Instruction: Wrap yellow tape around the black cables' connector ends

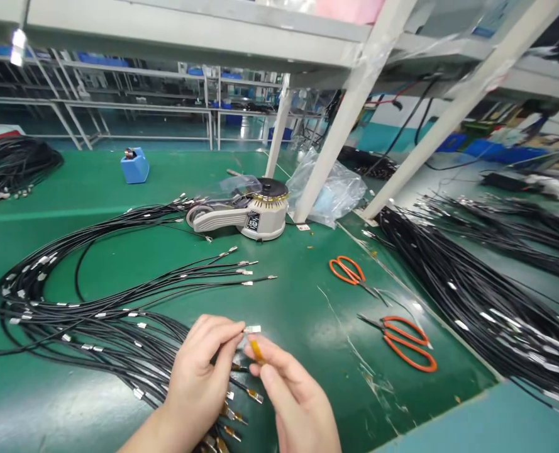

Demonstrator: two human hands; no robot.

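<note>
My left hand (pixel 202 371) is pinched on the metal end of a thin black cable (pixel 252 329), just above the green mat. My right hand (pixel 292 395) is closed on a small piece of amber tape (pixel 256 350) right beside that cable end. Below both hands lies a bundle of black cables (pixel 95 327) with silver and amber-wrapped tips. A few separate cables (pixel 222 270) fan out toward the middle of the mat. A grey tape dispenser (pixel 244 214) stands farther back.
Two orange-handled scissors (pixel 349 272) (pixel 409 343) lie on the green mat (pixel 298 296) to the right. Large heaps of black cables (pixel 472 296) fill the right side. A blue box (pixel 134 165) sits far left, plastic bags (pixel 331 189) and white frame posts (pixel 349 107) behind.
</note>
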